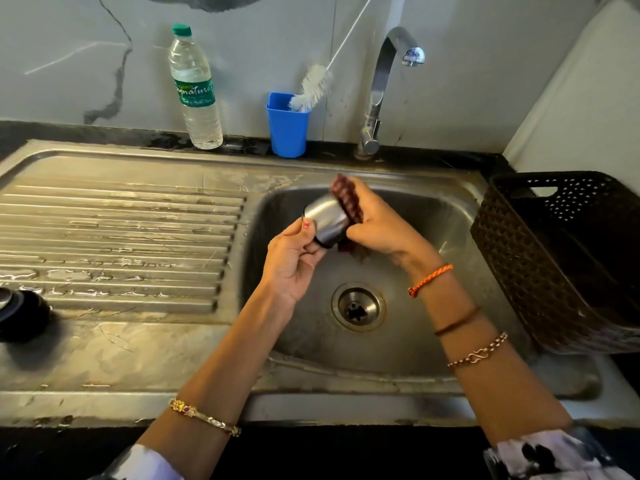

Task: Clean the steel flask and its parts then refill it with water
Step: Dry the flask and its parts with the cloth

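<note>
Two bare hands meet over the basin of a steel sink. In the head view, the left hand pinches a steel flask cap between thumb and fingers at its dark lower rim, holding it tilted above the basin. The right hand is closed on a dark red scrubbing pad, pressing it against the cap's upper side. Below them lies the drain.

On the ribbed drainboard at the far left edge sits a black round flask part, partly cut off. Along the back ledge stand a plastic water bottle, a blue cup holding a white bottle brush, and the tap. Just right of the sink rests a dark brown plastic basket.
</note>
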